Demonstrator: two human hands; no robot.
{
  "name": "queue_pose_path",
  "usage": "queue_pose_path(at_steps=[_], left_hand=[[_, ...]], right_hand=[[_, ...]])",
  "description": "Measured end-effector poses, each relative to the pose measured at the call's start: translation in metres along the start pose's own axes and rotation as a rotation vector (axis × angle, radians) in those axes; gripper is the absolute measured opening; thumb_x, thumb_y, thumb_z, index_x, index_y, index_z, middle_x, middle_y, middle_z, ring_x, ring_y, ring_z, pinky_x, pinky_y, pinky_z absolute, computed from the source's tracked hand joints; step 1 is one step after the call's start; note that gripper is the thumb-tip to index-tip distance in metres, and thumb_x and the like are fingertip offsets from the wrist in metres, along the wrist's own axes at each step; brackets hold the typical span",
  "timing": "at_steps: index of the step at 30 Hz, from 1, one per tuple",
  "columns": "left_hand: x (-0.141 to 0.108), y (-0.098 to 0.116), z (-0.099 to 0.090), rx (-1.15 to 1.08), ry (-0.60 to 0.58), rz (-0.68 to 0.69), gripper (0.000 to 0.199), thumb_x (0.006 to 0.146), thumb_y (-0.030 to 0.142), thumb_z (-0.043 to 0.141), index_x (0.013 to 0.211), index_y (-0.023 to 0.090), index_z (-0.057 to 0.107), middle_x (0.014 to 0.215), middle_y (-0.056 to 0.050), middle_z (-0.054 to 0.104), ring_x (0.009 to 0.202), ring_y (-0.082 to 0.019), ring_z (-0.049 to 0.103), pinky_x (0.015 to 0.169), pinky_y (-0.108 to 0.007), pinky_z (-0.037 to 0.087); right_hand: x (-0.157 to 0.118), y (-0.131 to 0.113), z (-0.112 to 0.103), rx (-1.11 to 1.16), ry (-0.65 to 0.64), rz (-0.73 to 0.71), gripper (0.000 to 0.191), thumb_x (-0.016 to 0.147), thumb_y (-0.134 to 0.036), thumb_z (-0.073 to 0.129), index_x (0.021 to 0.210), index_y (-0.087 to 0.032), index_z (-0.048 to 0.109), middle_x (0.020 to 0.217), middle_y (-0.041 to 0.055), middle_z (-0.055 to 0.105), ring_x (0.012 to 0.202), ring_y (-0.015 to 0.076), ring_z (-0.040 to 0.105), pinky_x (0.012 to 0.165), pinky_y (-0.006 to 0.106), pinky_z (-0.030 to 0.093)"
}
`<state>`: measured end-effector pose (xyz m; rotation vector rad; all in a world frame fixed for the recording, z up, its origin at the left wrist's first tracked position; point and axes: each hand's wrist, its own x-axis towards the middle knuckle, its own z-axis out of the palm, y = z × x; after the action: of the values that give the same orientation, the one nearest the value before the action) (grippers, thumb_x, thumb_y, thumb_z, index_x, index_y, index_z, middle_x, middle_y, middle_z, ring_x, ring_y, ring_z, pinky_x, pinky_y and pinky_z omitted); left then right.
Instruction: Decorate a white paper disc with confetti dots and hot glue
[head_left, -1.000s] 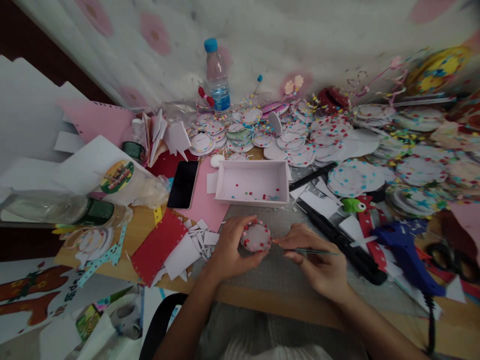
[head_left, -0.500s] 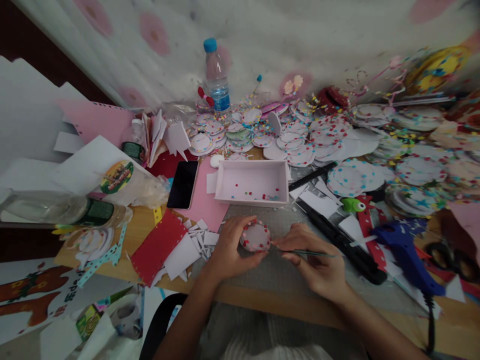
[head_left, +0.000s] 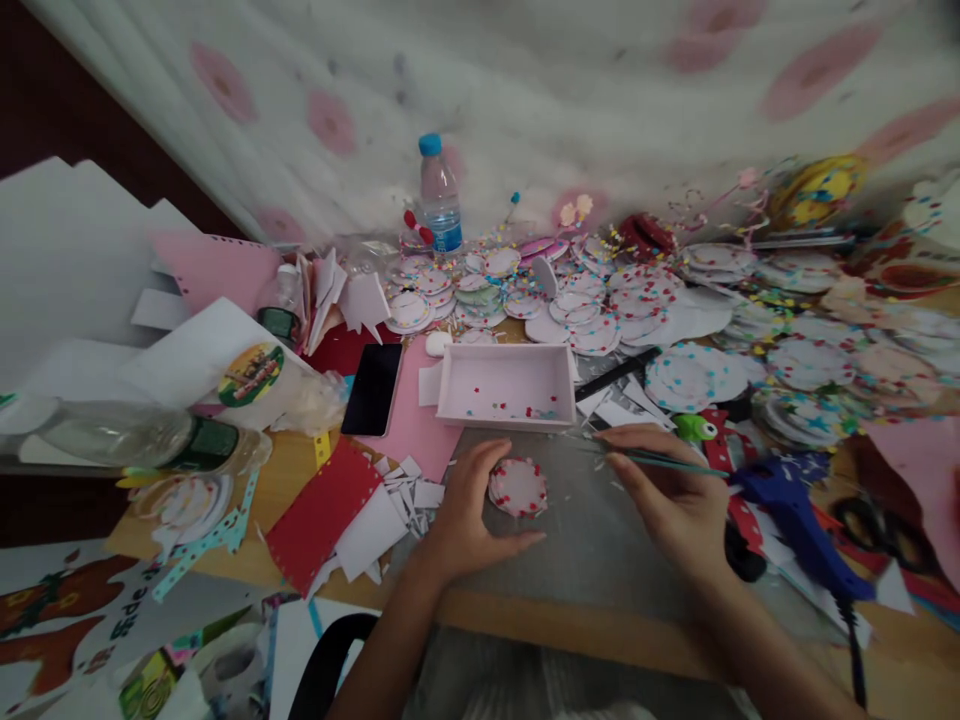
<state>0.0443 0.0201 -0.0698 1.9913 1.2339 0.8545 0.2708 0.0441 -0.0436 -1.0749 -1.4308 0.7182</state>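
Observation:
A small round disc (head_left: 518, 487) edged with red pieces lies on the grey mat (head_left: 525, 570). My left hand (head_left: 469, 510) curves around its left side, thumb and fingers apart. To the right, my right hand (head_left: 671, 495) pinches a thin pair of tweezers (head_left: 664, 460), whose tip points left over the mat. Just behind my hands stands a pale pink open box (head_left: 506, 385) with a few small red and blue pieces on its floor.
Many decorated paper discs (head_left: 574, 300) are piled along the back. A water bottle (head_left: 441, 205) stands behind them. A phone (head_left: 372, 390) and red card (head_left: 322, 510) are at left; a blue glue gun (head_left: 806, 520) and scissors (head_left: 877, 530) are at right.
My right hand has drawn away from the disc to the right with the tweezers. My left hand's fingers have spread off the disc. The view has tilted up slightly.

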Motion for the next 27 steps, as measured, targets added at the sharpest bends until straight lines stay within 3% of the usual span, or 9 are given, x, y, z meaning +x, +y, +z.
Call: queue_pose_path(at_steps=[4, 8, 15, 27], left_hand=[[-0.002, 0.002, 0.0, 0.029, 0.086, 0.081, 0.08, 0.073, 0.035, 0.071, 0.14, 0.022, 0.031, 0.144, -0.016, 0.036, 0.133, -0.032, 0.037, 0.107, -0.052, 0.035], [-0.002, 0.002, 0.001, 0.223, 0.21, 0.107, 0.076, 0.075, 0.031, 0.063, 0.142, 0.02, 0.029, 0.149, -0.018, 0.031, 0.136, -0.034, 0.032, 0.108, -0.056, 0.029], [0.003, 0.005, 0.003, 0.393, 0.155, 0.062, 0.093, 0.069, 0.041, 0.069, 0.146, 0.013, 0.024, 0.154, -0.019, 0.025, 0.142, -0.038, 0.019, 0.112, -0.057, 0.018], [-0.002, 0.007, 0.006, 0.469, 0.235, 0.009, 0.088, 0.061, 0.048, 0.075, 0.137, 0.016, 0.044, 0.129, -0.016, 0.047, 0.12, -0.038, 0.039, 0.107, -0.054, 0.023]], right_hand=[[0.016, 0.001, 0.009, -0.082, -0.02, -0.041, 0.017, 0.081, -0.016, 0.066, 0.096, -0.024, 0.065, 0.096, 0.0056, 0.071, 0.09, 0.0205, 0.067, 0.08, 0.038, 0.053], [0.027, 0.008, 0.018, -0.278, -0.128, -0.197, 0.013, 0.084, -0.012, 0.058, 0.086, -0.023, 0.063, 0.097, 0.0062, 0.073, 0.091, 0.0217, 0.067, 0.082, 0.041, 0.051], [0.017, 0.008, 0.015, -0.341, -0.215, -0.19, 0.012, 0.085, -0.013, 0.056, 0.09, -0.023, 0.061, 0.097, 0.0063, 0.073, 0.09, 0.0204, 0.068, 0.079, 0.036, 0.053], [0.01, 0.001, -0.004, -0.384, -0.248, -0.168, 0.007, 0.085, -0.025, 0.063, 0.091, -0.023, 0.063, 0.09, 0.0067, 0.07, 0.083, 0.0208, 0.067, 0.073, 0.035, 0.055]])
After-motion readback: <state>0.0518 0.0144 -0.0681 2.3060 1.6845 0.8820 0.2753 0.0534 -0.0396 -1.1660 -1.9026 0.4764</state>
